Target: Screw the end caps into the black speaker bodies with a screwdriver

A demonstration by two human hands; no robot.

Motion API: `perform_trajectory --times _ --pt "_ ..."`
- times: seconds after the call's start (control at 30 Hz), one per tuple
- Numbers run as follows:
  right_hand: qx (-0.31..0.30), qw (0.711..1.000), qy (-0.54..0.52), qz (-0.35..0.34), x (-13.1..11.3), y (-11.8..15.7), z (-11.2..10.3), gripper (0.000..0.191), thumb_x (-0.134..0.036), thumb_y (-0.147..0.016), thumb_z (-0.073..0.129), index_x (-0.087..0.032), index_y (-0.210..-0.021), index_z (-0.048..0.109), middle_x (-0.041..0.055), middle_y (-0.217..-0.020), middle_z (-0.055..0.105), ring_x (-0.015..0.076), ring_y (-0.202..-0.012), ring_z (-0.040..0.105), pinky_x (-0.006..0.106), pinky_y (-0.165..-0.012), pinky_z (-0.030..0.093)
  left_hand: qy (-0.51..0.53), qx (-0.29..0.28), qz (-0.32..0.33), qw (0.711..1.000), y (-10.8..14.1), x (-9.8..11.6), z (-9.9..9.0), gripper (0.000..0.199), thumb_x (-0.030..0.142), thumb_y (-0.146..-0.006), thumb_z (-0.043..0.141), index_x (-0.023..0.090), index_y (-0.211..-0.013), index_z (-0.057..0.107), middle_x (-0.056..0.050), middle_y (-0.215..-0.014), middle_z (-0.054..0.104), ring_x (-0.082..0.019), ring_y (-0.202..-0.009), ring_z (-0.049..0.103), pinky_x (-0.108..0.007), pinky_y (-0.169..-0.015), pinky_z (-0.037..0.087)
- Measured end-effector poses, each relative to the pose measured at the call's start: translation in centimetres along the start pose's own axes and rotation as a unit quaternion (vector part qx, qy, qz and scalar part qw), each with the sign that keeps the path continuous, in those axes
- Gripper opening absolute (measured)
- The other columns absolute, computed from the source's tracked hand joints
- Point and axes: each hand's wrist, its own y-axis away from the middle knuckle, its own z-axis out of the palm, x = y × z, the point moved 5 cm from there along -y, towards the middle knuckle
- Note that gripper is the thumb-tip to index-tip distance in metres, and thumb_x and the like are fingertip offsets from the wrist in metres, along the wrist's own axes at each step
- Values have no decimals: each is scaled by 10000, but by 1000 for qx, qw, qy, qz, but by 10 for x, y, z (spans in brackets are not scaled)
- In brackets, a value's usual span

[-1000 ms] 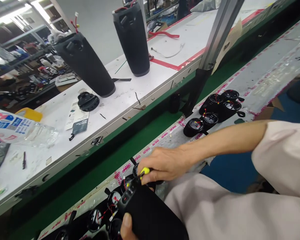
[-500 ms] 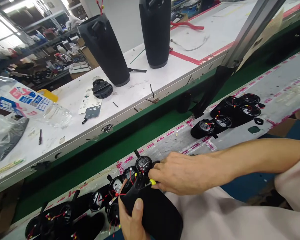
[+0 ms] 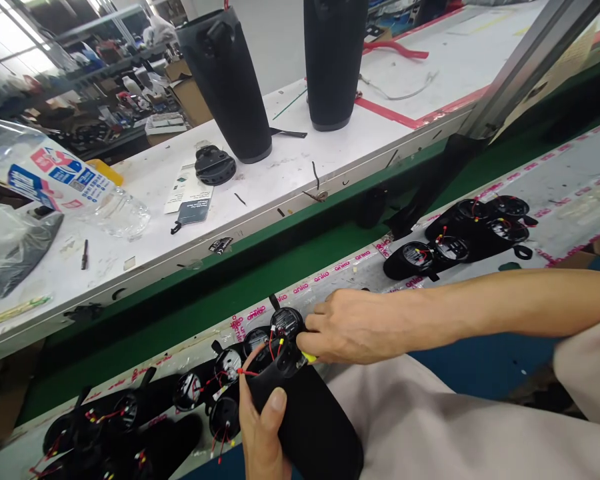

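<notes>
My left hand (image 3: 266,427) is wrapped around a black cloth-covered speaker body (image 3: 320,420), its thumb lying along the near side. The speaker is tilted, with its open end toward the upper left. Red wires with small white and yellow connectors (image 3: 281,343) stick out of that end. At its rim, my right hand (image 3: 353,330) is closed with curled fingers. A small yellow piece (image 3: 309,358) shows below those fingertips, against the speaker's edge; the rest of it is hidden in the grip.
Several open-ended black speakers (image 3: 225,417) with loose wires lie on the taped ledge, left and right (image 3: 453,248). Beyond a green strip (image 3: 280,267), the white bench (image 3: 275,180) bears two upright speakers (image 3: 230,87), a black cap (image 3: 215,165) and a plastic bottle (image 3: 75,180). A metal post (image 3: 525,67) slants at right.
The view has shifted slightly. My right hand has stayed at the speaker's open end, its fingers a little more curled over the yellow piece. My left hand keeps its hold.
</notes>
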Motion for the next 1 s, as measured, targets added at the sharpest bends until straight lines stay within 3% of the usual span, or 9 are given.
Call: perform_trajectory --times 0.1,0.23,0.67,0.83,1.0 --pt "-4 999 32 -23 3 1 -9 135 -206 -1150 512 -177 -1059 606 -6 -802 619 166 -591 531 354 -515 227 -6 13 3 1000 -1 0 3 961 577 -683 938 256 -1534 629 -120 -1182 837 -413 -1208 779 -472 -1009 653" --pt "-53 995 72 -38 3 -1 -16 127 -154 -1121 510 -185 -1035 598 -14 -773 591 168 -581 520 350 -492 209 -4 14 10 1000 -5 -4 5 990 586 -654 938 227 -1523 628 -130 -1160 839 -409 -1119 807 -497 -990 659" --pt "-83 990 97 -55 6 -2 -10 214 -86 -1119 386 -181 -1099 577 -7 -808 587 188 -627 549 361 -513 267 10 7 11 1000 -9 -10 5 993 605 -611 956 220 -1475 656 -120 -1152 836 -403 -1101 809 -499 -992 653" --pt "-97 990 97 -39 2 4 -14 164 -73 -1074 453 -183 -1121 566 -6 -805 574 186 -585 490 365 -489 242 -50 15 26 998 -10 -10 -4 916 606 -683 951 235 -1469 663 -116 -1211 814 -389 -1208 772 -483 -1071 612" --pt "-61 991 111 -45 -2 10 -15 153 -61 -1016 511 -185 -1096 551 -21 -754 527 178 -530 408 360 -467 215 -135 43 78 987 -12 -8 -14 837 619 -717 944 237 -1420 696 -126 -1259 793 -386 -1207 752 -544 -1107 591"
